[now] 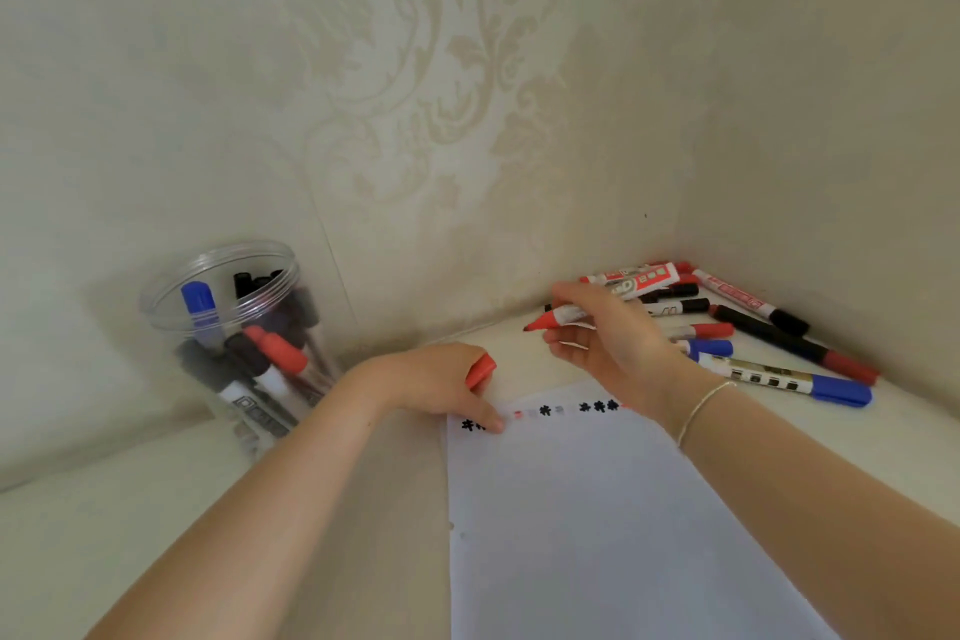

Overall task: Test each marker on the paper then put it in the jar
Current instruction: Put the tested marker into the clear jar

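My right hand (602, 333) holds an uncapped red marker (558, 317) above the far edge of the white paper (613, 525), its tip pointing left. My left hand (441, 385) grips the marker's red cap (480, 370) and presses its thumb on the paper's top left corner. A row of black, red and grey test marks (545, 411) runs along the paper's top edge. At the left stands the clear plastic jar (228, 327), with several blue, red and black markers inside.
A pile of loose markers (753, 333) in red, black and blue lies in the table's far right corner against the walls. Patterned wallpaper closes in the table behind and on the right. The jar stands close to the back wall.
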`<control>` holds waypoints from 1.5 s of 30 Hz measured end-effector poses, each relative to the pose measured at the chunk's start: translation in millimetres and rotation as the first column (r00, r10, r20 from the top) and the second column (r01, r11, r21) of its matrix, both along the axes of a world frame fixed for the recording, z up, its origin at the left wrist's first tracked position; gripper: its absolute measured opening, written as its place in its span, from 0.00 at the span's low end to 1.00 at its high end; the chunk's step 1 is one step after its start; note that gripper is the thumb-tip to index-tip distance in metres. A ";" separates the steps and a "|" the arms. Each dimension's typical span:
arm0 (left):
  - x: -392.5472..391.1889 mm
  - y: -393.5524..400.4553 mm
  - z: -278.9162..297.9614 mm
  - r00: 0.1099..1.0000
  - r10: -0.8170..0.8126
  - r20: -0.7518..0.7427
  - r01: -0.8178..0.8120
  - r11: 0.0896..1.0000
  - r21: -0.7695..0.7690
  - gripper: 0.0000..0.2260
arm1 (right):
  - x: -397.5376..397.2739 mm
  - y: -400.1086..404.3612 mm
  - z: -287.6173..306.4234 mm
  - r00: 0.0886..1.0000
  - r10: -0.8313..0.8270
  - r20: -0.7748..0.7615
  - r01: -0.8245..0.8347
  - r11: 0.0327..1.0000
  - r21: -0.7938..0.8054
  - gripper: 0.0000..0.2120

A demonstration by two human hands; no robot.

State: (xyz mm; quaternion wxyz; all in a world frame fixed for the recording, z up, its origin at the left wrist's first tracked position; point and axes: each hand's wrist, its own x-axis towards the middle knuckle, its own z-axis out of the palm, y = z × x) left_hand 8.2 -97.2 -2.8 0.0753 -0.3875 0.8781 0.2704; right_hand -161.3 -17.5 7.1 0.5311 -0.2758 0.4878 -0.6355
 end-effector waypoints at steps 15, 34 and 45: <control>43.5 9.0 -36.6 0.852 0.177 -0.492 -0.077 0.973 0.217 0.17 | 79.8 -4.3 -43.9 0.895 -0.250 -0.368 0.275 0.961 0.015 0.13; 49.8 11.9 -36.2 0.888 0.055 -0.456 -0.016 0.996 0.089 0.18 | 88.0 -6.5 -60.3 0.703 -0.248 -0.667 0.298 0.954 -0.041 0.14; 52.0 11.0 -37.2 0.892 0.044 -0.449 -0.003 0.996 0.091 0.19 | 87.3 -5.6 -62.6 0.697 -0.239 -0.676 0.275 0.960 -0.056 0.16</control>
